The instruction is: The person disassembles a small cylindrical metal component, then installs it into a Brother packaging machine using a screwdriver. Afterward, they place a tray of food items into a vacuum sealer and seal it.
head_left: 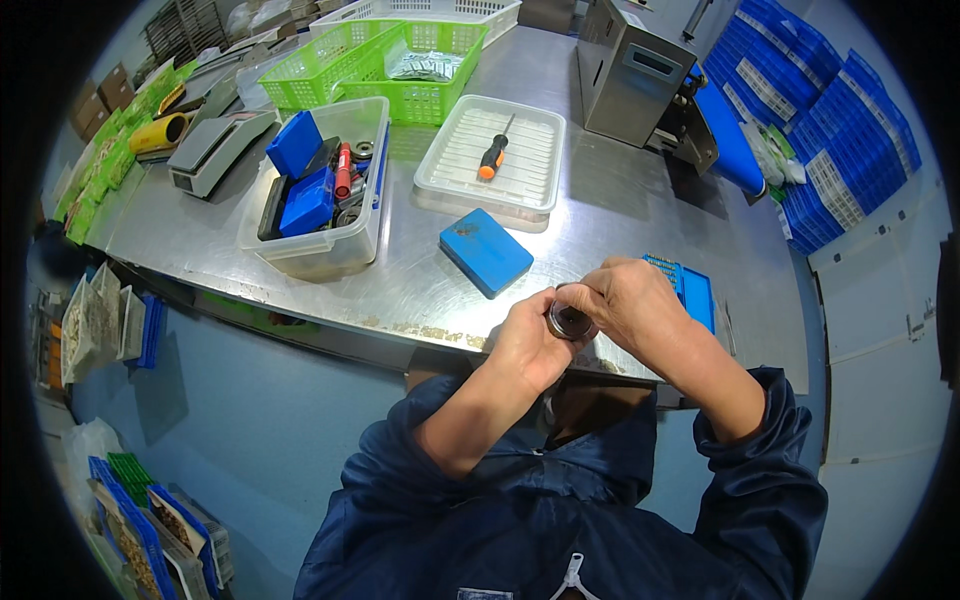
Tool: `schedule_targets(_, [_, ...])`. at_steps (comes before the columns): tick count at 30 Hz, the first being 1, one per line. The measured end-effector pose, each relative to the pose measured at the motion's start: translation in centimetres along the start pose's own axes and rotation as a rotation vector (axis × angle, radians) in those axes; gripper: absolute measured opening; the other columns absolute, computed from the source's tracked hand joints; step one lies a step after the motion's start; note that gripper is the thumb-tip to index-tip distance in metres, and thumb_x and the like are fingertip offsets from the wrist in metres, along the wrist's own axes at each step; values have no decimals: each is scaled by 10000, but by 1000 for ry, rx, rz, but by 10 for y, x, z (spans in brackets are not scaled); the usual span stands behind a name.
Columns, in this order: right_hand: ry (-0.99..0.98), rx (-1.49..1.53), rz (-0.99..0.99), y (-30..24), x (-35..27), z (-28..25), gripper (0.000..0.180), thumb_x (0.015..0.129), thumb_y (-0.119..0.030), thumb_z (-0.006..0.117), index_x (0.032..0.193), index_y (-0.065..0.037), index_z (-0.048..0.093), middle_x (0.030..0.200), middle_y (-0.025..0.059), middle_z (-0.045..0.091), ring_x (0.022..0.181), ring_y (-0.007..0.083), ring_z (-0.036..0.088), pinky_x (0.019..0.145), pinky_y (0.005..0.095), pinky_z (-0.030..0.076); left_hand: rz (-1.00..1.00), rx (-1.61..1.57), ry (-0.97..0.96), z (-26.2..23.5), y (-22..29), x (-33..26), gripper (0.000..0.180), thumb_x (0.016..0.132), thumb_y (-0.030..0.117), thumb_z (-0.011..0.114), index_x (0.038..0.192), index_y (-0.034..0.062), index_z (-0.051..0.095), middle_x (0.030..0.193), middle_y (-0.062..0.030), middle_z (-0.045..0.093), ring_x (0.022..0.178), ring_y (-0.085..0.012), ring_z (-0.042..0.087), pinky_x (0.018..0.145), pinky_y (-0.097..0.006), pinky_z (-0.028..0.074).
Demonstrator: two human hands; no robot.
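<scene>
Over the table's front edge, my left hand [532,342] is closed round a small round metal part [570,321] with a dark hollow centre. My right hand [632,298] comes over it from the other side, its fingers bent and pressed against the part's upper rim; the fingertips are partly hidden. Just beyond my left hand a closed blue case [486,252] lies on the metal table [430,290]. Partly behind my right forearm rests an open blue case [697,296] with a row of small brass-coloured pieces.
A white ribbed tray [455,190] holds a black-and-orange screwdriver [493,158]. Left of it stands a clear plastic bin [330,250] of tools and blue boxes. Green baskets [425,103], a scale [215,152] and a steel machine [630,80] with a blue belt [730,140] stand farther back.
</scene>
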State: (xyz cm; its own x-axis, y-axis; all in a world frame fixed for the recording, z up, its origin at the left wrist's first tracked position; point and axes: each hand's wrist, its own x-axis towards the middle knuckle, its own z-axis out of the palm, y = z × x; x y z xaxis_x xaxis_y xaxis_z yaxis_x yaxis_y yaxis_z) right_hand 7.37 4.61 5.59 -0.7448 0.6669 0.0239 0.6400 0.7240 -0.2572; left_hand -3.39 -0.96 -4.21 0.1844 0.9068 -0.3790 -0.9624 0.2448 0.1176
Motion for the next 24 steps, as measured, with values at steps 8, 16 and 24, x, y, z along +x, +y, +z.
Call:
schedule_targets(8, [57, 269, 107, 1, 6, 14, 297, 800, -175, 616, 998, 46, 612, 728, 231, 621, 660, 302, 632, 584, 353, 481, -1, 28, 27, 6, 0, -4, 302, 969, 193, 263, 1130, 21, 451, 1092, -111, 542, 997, -225, 541, 890, -401, 447])
schedule_targets(16, [-312, 323, 93, -3, 6, -16, 586, 715, -268, 717, 1103, 130, 530, 702, 166, 606, 630, 229, 601, 564, 324, 464, -25, -10, 10, -7, 2, 1, 294, 960, 222, 318, 1028, 14, 514, 1014, -146, 553, 931, -238, 550, 852, -404, 447])
schedule_targets(24, [22, -219, -36, -10, -1, 0, 317, 823, -309, 574, 741, -15, 660, 676, 231, 606, 668, 378, 614, 606, 422, 493, -21, 9, 37, -5, 0, 2, 253, 950, 204, 342, 1040, 29, 500, 1022, -104, 552, 894, -212, 550, 814, -377, 457])
